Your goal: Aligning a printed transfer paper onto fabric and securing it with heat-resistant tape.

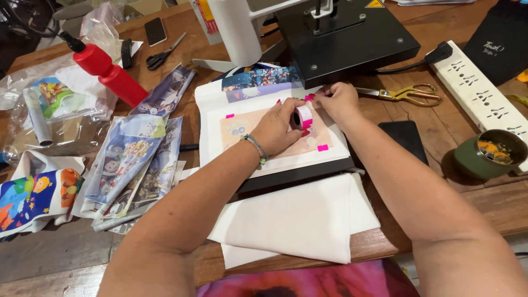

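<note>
The left hand (pixel 275 129) is clamped on a pink tape roll (pixel 302 117) over the printed sheet (pixel 264 129), while the right hand (pixel 336 100) pinches the tape's free end just beside it. Three pink tape tabs (pixel 323 147) mark the sheet's edges. Printed pouches (pixel 132 159) crowd the bench (pixel 440 126) to the left; folded white cloth (pixel 297 220) overhangs its near edge.

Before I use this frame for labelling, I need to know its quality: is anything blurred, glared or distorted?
Head view: sharp and evenly lit around the left hand, right hand and pink tape roll; soft shadows only; mild glare on the white cylinder; wide-angle stretch enlarges the forearms at the bottom edge.
</note>
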